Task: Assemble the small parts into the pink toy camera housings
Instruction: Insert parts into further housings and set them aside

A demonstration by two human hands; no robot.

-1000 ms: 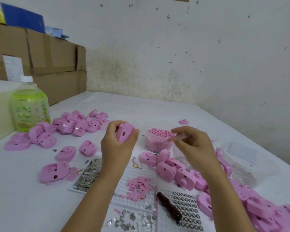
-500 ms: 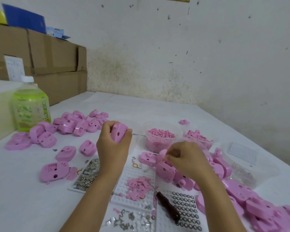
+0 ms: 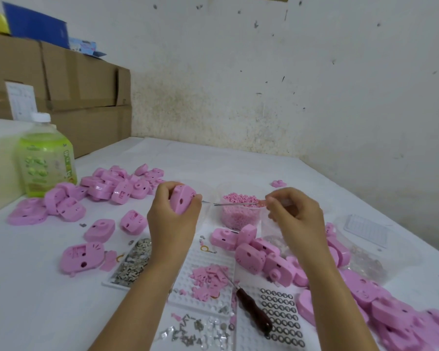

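Pink plastic toy camera housing [image 3: 181, 202] sits in my left hand [image 3: 174, 219], a little left of the middle of the frame, lifted above the table. My fingers and thumb are curled round its edges, and the face with the round hole looks toward me.

My right hand [image 3: 295, 216] is the one that changed. Half a second ago it was low, on the heap of pink housings [image 3: 251, 252] at centre right. Now it is up again, level with the left one. Its thumb and first finger are closed in a narrow pinch on a small pale piece [image 3: 262, 203]; which part it is I cannot tell, it is too small.

A thin metal rod [image 3: 228, 203] shows between my two hands, in front of the clear tub of small pink pellets [image 3: 238, 216]. Whether I hold it or it only lies there I cannot say.

I judge that the fetching is finished and the fitting into the housing comes next. The housing has stayed almost where it was, so only a short approach is needed.
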